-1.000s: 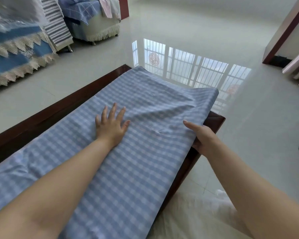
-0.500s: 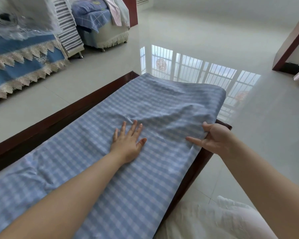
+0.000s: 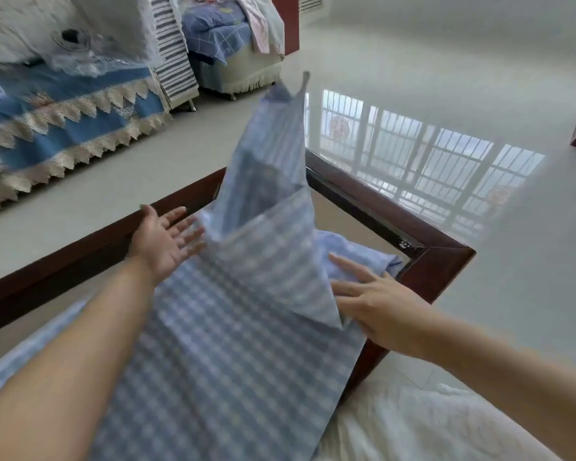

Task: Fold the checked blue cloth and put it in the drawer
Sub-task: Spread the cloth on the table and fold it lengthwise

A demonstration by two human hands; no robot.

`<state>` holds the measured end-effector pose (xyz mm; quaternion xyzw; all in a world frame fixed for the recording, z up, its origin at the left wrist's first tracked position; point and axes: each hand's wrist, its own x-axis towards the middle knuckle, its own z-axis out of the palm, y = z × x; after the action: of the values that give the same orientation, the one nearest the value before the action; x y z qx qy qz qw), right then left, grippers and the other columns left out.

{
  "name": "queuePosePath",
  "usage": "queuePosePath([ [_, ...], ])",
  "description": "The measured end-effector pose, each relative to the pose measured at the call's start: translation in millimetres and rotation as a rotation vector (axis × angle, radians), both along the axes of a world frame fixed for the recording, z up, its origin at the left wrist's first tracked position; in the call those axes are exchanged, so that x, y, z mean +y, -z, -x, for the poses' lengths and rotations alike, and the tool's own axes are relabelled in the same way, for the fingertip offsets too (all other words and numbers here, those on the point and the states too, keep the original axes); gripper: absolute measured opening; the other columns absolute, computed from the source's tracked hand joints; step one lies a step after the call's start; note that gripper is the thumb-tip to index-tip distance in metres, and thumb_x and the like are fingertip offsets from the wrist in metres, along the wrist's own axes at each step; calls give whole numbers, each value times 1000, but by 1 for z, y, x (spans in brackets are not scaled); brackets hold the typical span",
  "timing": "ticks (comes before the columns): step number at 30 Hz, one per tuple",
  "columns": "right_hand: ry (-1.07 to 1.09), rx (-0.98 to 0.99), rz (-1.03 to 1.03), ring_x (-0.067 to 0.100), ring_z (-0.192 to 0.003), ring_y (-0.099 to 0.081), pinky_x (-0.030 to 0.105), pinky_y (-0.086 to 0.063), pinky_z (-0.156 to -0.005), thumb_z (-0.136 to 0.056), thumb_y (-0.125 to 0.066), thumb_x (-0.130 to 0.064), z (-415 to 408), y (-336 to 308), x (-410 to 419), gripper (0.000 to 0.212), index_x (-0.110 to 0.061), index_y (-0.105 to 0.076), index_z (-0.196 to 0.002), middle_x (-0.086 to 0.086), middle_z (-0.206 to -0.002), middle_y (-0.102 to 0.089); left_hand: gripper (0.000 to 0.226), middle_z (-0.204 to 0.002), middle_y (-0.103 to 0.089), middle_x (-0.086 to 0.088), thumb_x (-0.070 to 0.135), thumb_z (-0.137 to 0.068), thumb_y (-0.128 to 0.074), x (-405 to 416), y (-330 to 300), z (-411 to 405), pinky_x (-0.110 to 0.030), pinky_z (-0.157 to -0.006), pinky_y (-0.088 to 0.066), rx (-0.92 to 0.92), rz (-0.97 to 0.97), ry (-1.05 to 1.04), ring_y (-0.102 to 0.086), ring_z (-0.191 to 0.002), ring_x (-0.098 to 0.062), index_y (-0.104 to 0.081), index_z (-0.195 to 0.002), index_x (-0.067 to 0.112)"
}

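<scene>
Now the far end of the checked blue cloth, flat on the desk half a second ago, is flung up and back toward the person, baring the glass top. Both hands have let go: the left hand and right hand have their fingers spread, holding nothing, flanking the airborne flap. Likely the first lengthwise fold; no drawer is in view.
</scene>
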<state>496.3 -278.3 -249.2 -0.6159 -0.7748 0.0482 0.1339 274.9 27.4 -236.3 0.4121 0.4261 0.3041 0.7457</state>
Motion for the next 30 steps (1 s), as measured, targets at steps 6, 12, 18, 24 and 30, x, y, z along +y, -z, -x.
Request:
queuePosePath([
  [6,69,30,294,-3,-143,10,49,-31,-111,-81,-49,3,-7,40,-33,80,-55,-33,-134,-45,-144,-14,110,-129,-59,-14,90,-67,-11,42,-19,80,-49,-87,-47,134,64,135,-62,-112,-33,-43,-137,12],
  [12,128,401,171,2,-143,-21,45,-36,-110,-85,-44,4,-4,49,-41,57,-42,-54,-118,-34,-139,-41,103,-142,-46,-12,76,-68,-50,38,-4,44,-42,-99,-43,652,-283,170,-56,-116,-27,-22,-149,18],
  [18,159,420,146,1,-141,-25,45,-38,-105,-88,-38,-4,5,44,-48,45,-36,-60,-112,-34,-135,-47,88,-152,-34,-10,73,-84,-36,37,11,1,-45,-116,-24,1068,-816,394,-28,-141,-32,-27,-148,13],
  [24,388,968,701,-11,-139,-13,34,-21,-118,-67,-42,-11,5,26,-29,50,-32,-72,-101,-30,-129,-55,102,-134,-54,-13,91,-67,-31,38,0,-66,-45,-103,-38,802,-690,467,-49,-126,-31,-48,-131,12],
  [30,370,1036,876,-7,-136,-26,25,-26,-114,-78,-48,-10,-7,-13,-25,52,-39,-65,-117,-27,-146,-35,72,-101,-62,-12,70,-83,-48,40,-2,-111,-35,-85,-43,841,-711,407,-56,-99,-27,-61,-101,2],
])
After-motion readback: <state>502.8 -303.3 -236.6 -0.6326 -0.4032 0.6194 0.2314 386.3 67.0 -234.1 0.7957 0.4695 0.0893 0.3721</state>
